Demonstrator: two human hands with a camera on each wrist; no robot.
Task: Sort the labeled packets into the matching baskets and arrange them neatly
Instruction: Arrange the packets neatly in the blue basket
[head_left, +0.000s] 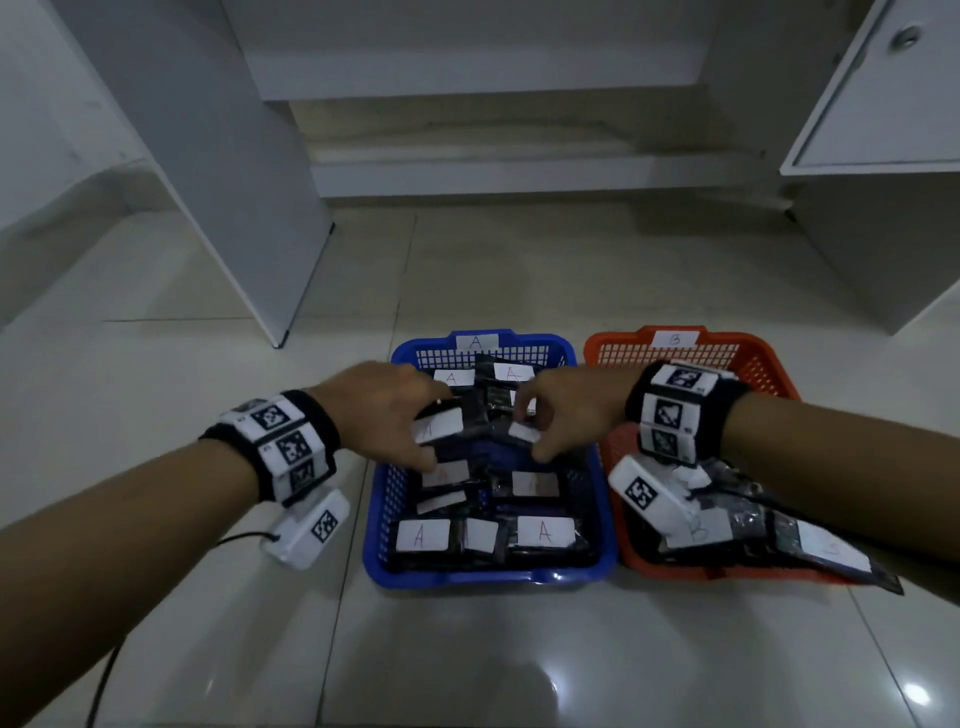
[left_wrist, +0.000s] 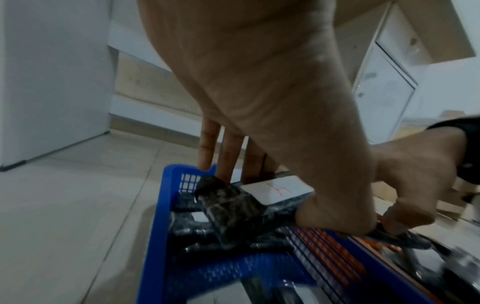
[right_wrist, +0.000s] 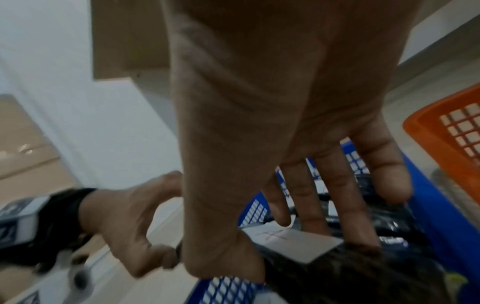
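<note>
A blue basket (head_left: 483, 574) tagged A sits on the floor, with an orange basket (head_left: 649, 569) tagged B touching its right side. Both hold several dark packets with white labels (head_left: 545, 531). Over the middle of the blue basket, my left hand (head_left: 434, 434) grips a dark packet by its A label (left_wrist: 278, 190), thumb below and fingers on top. Close to its right, my right hand (head_left: 530, 428) pinches a dark labelled packet (right_wrist: 293, 242) between thumb and fingers. I cannot tell whether these are two packets or one. In the orange basket, one packet (head_left: 831, 553) hangs over the front right rim.
The baskets stand on a glossy tiled floor (head_left: 467, 665). A white cabinet panel (head_left: 249, 208) rises at the back left, and a white cabinet with a door (head_left: 883, 104) at the back right. A black cable (head_left: 104, 675) trails from my left wrist.
</note>
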